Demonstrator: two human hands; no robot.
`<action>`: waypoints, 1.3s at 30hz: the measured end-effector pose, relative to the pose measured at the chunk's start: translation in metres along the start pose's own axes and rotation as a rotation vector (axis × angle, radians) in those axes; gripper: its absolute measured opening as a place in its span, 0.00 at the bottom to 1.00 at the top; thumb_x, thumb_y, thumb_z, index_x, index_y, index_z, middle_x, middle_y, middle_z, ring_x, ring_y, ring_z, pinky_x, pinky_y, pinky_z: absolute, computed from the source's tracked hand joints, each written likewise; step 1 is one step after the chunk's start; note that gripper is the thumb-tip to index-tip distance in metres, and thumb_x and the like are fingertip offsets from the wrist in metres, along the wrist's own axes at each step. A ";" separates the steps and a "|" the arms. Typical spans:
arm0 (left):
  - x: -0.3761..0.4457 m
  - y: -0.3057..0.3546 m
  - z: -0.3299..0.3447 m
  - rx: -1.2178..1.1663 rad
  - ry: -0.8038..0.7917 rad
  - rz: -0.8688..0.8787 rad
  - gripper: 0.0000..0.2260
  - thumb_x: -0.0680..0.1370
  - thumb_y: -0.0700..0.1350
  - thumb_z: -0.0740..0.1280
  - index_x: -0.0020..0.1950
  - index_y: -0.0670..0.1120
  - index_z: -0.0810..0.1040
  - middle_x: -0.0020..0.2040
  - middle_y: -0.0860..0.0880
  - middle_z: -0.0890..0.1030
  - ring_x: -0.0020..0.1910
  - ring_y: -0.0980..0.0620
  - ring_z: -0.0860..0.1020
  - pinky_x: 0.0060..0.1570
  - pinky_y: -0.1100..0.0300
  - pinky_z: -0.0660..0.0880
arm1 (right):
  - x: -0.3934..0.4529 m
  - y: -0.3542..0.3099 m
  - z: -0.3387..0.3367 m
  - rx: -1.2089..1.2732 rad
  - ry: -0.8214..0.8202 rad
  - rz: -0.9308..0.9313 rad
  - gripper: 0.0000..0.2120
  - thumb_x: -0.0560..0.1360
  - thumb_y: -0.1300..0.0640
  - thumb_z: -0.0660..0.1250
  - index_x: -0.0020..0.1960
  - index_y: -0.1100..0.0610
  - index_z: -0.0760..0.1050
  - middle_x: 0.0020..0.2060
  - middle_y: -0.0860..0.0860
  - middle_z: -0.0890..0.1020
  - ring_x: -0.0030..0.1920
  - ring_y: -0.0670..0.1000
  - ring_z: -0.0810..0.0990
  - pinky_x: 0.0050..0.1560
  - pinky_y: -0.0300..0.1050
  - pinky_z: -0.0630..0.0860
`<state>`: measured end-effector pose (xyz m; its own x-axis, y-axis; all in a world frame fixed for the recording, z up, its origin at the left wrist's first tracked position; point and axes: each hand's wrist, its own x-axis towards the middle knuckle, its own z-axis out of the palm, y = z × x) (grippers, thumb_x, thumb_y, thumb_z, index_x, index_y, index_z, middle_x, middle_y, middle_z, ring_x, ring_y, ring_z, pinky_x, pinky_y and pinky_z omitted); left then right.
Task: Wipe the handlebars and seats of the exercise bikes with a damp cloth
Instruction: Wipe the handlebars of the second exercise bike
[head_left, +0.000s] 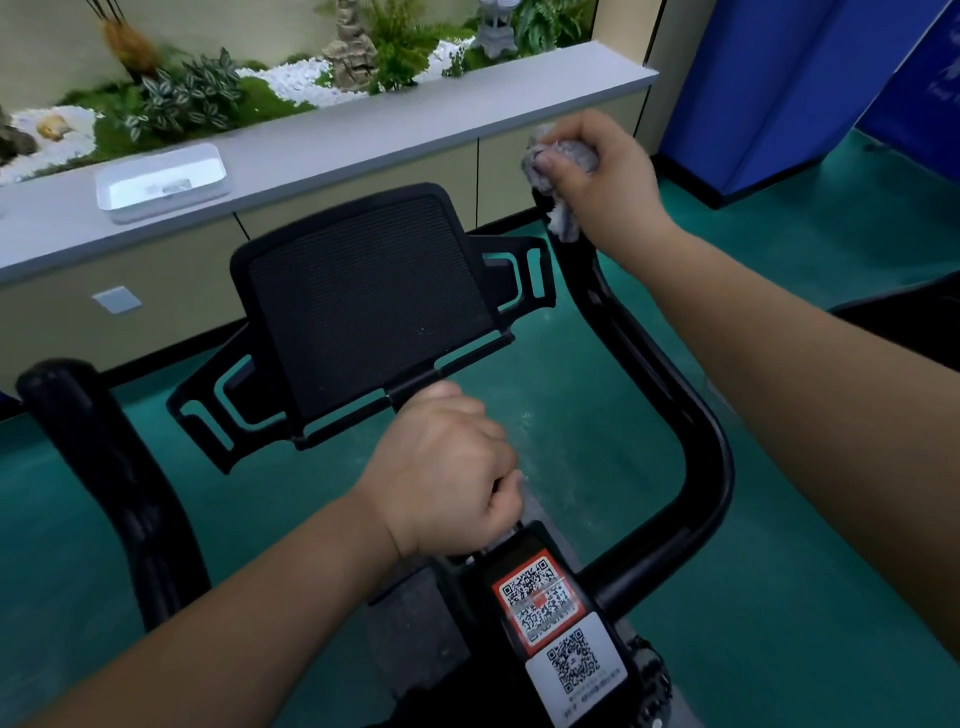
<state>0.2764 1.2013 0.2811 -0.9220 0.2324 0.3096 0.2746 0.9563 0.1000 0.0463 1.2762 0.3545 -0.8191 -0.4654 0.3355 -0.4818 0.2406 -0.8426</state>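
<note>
An exercise bike's black handlebar (701, 415) loops up on the right, and its left horn (78, 415) rises at the left edge. My right hand (602, 176) grips a grey cloth (558, 171) wrapped round the tip of the right horn. My left hand (447, 467) is curled round the handlebar's centre, just below the black tablet holder (363, 301). Under that hand sits a panel with two QR code stickers (550, 623). No seat is in view.
A grey ledge (363, 135) runs along the wall ahead, carrying a white tray (161, 182), with plants and white pebbles (291, 78) behind it. The floor (779, 571) is green. Blue panels (810, 78) stand at the back right.
</note>
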 end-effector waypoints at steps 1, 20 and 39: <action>0.000 0.000 0.000 0.008 -0.006 -0.002 0.12 0.69 0.48 0.61 0.25 0.50 0.70 0.24 0.54 0.69 0.27 0.51 0.66 0.41 0.57 0.68 | -0.001 0.001 -0.001 0.012 0.006 0.028 0.02 0.77 0.56 0.66 0.49 0.52 0.74 0.42 0.44 0.79 0.30 0.38 0.78 0.32 0.34 0.76; 0.001 0.002 -0.003 0.166 -0.065 0.019 0.15 0.71 0.49 0.57 0.25 0.48 0.70 0.24 0.52 0.71 0.27 0.49 0.68 0.40 0.58 0.64 | -0.184 0.045 -0.075 -0.264 0.070 0.361 0.07 0.74 0.56 0.69 0.44 0.47 0.71 0.39 0.51 0.78 0.36 0.47 0.75 0.38 0.39 0.69; -0.003 0.001 -0.001 0.219 -0.047 0.046 0.18 0.73 0.51 0.53 0.27 0.46 0.72 0.26 0.51 0.75 0.29 0.47 0.72 0.41 0.56 0.60 | -0.278 -0.018 -0.030 -0.460 -0.298 -0.072 0.09 0.77 0.55 0.60 0.50 0.54 0.78 0.51 0.51 0.78 0.55 0.50 0.76 0.73 0.58 0.54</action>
<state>0.2795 1.2013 0.2810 -0.9231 0.2795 0.2641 0.2554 0.9591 -0.1220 0.2736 1.4269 0.2890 -0.6879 -0.6990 0.1954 -0.6742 0.5156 -0.5288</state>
